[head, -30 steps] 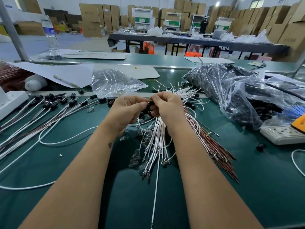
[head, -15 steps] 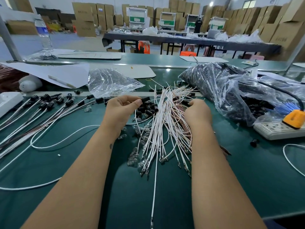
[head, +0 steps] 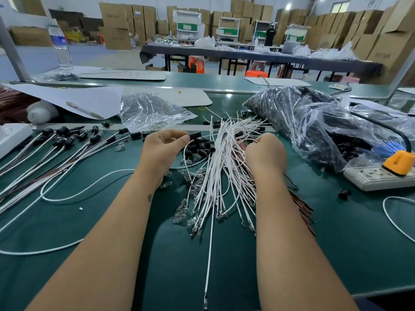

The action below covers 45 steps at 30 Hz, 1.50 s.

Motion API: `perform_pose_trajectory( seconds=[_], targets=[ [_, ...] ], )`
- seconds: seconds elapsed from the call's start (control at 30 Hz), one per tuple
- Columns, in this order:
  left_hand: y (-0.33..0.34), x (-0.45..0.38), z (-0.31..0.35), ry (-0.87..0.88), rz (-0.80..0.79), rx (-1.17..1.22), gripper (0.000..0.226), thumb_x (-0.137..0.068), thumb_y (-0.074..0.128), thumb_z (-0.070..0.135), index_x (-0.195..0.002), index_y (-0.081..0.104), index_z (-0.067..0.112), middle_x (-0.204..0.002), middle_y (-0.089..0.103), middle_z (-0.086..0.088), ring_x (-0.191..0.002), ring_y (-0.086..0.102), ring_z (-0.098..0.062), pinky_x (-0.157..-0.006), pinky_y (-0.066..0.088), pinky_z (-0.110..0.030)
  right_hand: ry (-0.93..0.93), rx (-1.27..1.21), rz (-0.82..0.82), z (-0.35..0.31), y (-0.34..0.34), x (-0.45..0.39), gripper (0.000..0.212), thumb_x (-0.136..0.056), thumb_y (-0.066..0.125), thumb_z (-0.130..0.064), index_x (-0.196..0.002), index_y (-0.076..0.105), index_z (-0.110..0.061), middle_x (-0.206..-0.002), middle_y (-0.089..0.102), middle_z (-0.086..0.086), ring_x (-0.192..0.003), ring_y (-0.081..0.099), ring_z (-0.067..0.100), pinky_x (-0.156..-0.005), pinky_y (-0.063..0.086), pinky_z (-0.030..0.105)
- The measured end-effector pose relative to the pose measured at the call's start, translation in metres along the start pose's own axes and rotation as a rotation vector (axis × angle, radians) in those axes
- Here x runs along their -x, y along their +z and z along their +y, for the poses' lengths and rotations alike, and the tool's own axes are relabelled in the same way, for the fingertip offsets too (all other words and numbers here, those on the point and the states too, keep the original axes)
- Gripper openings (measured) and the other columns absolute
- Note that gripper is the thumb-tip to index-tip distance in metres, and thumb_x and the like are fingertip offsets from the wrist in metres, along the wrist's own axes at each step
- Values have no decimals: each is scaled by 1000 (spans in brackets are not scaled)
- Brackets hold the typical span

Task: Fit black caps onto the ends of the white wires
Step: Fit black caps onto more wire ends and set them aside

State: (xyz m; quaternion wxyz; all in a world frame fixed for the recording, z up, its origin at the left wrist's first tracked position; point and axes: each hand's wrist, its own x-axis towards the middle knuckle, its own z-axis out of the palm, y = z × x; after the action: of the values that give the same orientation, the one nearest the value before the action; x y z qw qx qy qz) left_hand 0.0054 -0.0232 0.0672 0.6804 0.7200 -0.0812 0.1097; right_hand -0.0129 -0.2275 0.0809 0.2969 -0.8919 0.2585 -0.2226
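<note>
A loose bundle of white wires (head: 221,167) fans across the green table (head: 336,232) in front of me. A small pile of black caps (head: 202,147) lies at its upper left. My left hand (head: 162,149) is at that pile and pinches one black cap (head: 195,136) between thumb and forefinger. My right hand (head: 266,153) sits on the right side of the bundle, fingers curled round a wire near its far end. Wires with caps fitted (head: 67,140) lie in a row at the left.
A large plastic bag of black caps (head: 303,117) lies at the right, a smaller clear bag (head: 150,111) behind the hands. A power strip with an orange plug (head: 381,173) sits at the right edge. One stray cap (head: 344,194) lies near it. Small glass bulbs (head: 182,214) lie under the wires.
My hands were together at the bundle's top; the right hand has moved right to the wires, the left stays at the caps with one pinched. The view shifted slightly.
</note>
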Motion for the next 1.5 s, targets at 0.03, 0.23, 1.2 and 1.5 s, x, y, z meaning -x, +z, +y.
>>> perform_pose_trajectory(
  seconds=[0.03,0.23,1.2,1.5],
  targets=[
    [0,0,0,0,2,-3,9,-85,71,19,-78,71,24,-48,46,13,-39,36,0,-43,34,-9,-2,-8,29,-1,-1,1,17,-82,43,-4,-94,54,-10,-99,60,12,-86,54,32,-60,35,30],
    [0,1,1,2,-16,7,8,-87,70,21,-80,71,25,-54,38,3,-39,28,-4,-41,30,-13,-20,108,125,-2,-2,1,37,-91,40,-30,-111,63,-11,-120,57,13,-111,47,32,-97,35,42],
    [-13,-6,-3,-154,76,-184,12,-88,68,23,-75,70,23,-96,71,-18,-79,57,-19,-67,47,-26,-291,-262,89,-47,25,37,17,-85,57,-27,-78,71,-35,-80,33,-15,-96,36,16,-78,17,31],
    [-13,-4,-3,-119,28,-143,10,-89,67,20,-80,71,21,-82,70,3,-79,61,-7,-68,42,-18,-345,-207,3,-46,31,37,17,-87,55,-26,-86,71,-34,-85,38,-8,-94,29,14,-80,19,32]
  ],
)
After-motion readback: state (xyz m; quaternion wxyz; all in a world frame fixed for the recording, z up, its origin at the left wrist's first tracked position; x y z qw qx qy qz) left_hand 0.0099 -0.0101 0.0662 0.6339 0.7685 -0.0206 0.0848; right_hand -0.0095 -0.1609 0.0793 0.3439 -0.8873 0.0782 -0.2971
